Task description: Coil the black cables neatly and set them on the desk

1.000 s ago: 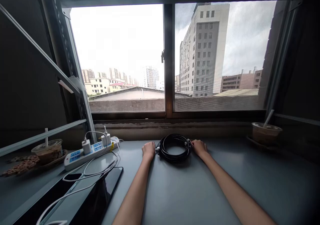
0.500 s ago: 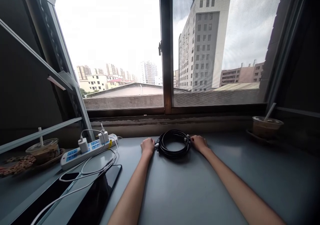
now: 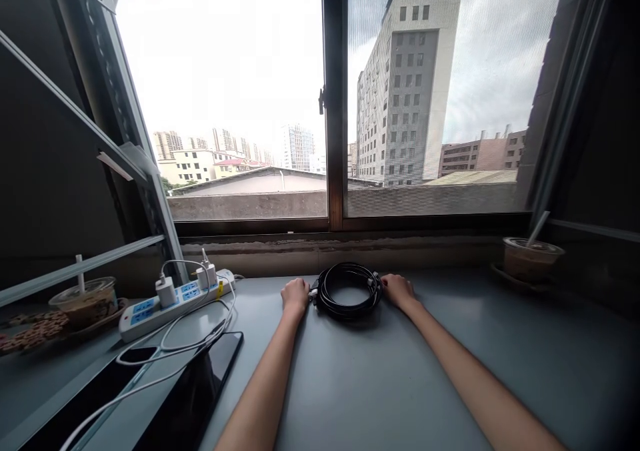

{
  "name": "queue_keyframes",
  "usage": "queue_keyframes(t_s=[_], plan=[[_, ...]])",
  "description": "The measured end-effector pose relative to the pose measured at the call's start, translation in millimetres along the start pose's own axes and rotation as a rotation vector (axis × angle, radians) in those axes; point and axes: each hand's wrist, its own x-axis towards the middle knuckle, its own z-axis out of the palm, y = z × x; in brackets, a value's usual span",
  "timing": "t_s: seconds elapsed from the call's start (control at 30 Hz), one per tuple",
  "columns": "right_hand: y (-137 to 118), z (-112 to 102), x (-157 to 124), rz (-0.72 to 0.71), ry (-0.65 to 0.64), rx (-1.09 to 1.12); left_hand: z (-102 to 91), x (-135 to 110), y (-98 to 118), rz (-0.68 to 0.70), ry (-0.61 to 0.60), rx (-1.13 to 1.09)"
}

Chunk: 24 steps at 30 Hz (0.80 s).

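Observation:
A coil of black cable (image 3: 347, 292) lies on the grey table (image 3: 380, 384) just below the window. My left hand (image 3: 295, 295) rests on the table at the coil's left side, fingers curled, touching the cable ends there. At the right side of the coil my right hand (image 3: 397, 289) touches it with its fingers bent. Whether either hand grips the cable is hidden.
A white power strip (image 3: 170, 301) with chargers and white leads sits at the left, beside a dark tablet (image 3: 150, 391). Iced drinks stand on saucers at the far left (image 3: 83, 301) and far right (image 3: 531, 257). The window sill runs behind the coil.
Only the camera has shifted slightly; both hands and the coil stay where they were.

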Motion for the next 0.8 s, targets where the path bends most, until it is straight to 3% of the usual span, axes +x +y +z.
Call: queue_keyframes(t_s=[0.8], plan=[[-0.5,-0.6,0.4,0.006,-0.01,0.007,-1.5,-0.8,1.0,-0.003,-0.006,-0.005]])
